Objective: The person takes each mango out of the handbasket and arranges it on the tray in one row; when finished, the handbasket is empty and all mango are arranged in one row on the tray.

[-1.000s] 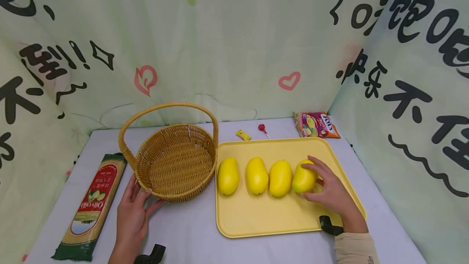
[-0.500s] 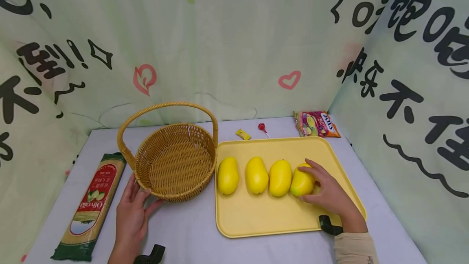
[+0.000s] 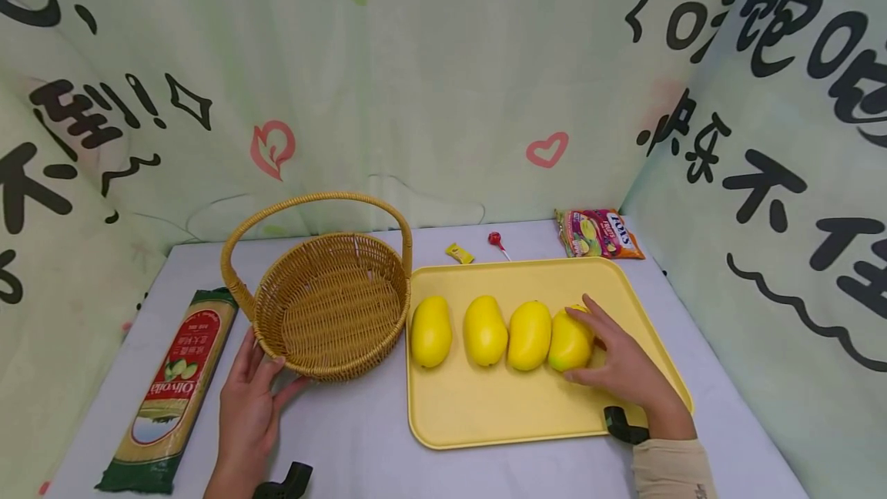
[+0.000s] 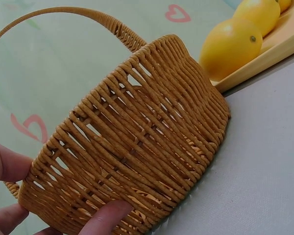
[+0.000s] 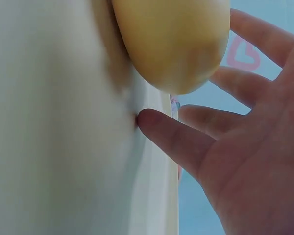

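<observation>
On the yellow tray (image 3: 513,414) several yellow mangoes lie in a row. My right hand (image 3: 620,353) is around the rightmost mango (image 3: 570,343), its fingers spread over the top and right side. In the right wrist view the thumb (image 5: 169,129) stands apart from the mango's rounded end (image 5: 171,49). To the left is a brown wicker basket (image 3: 333,306) with a tall arched handle, nothing inside it. My left hand (image 3: 251,414) grips its front left side; in the left wrist view a finger touches the rim while the thumb (image 4: 107,218) presses the woven wall.
A long pasta-like packet (image 3: 173,399) lies left of the basket. Behind the tray are a small yellow wrapped candy (image 3: 460,254), a red lollipop (image 3: 495,240) and a colourful candy bag (image 3: 597,235). A printed curtain (image 3: 443,98) encloses the white table.
The rightmost mango has shifted slightly left, close against its neighbour, and my right hand's fingers have loosened around it. My left hand and the basket have hardly moved.
</observation>
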